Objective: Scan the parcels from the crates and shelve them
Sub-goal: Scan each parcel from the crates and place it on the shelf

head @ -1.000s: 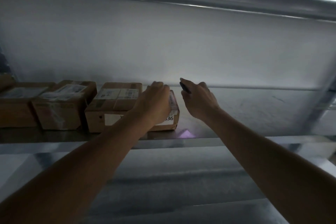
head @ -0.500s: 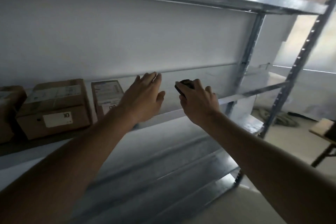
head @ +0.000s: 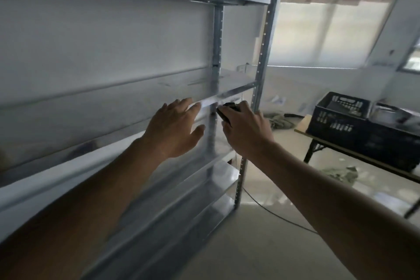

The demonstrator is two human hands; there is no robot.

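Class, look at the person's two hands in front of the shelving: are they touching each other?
Apart. The head view shows shelf metal between the open left hand and the right hand, which grips a dark scanner.

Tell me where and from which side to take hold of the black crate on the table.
Grip the black crate by its top rim, a hand on each short side, coming from above. It sits upright with its open top facing up; the slotted walls probably give less purchase.

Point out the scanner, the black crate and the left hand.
scanner (head: 227,109), head view, dark top end showing above the right hand's fingers.
black crate (head: 341,118), head view, slotted front wall.
left hand (head: 175,127), head view, back of the hand.
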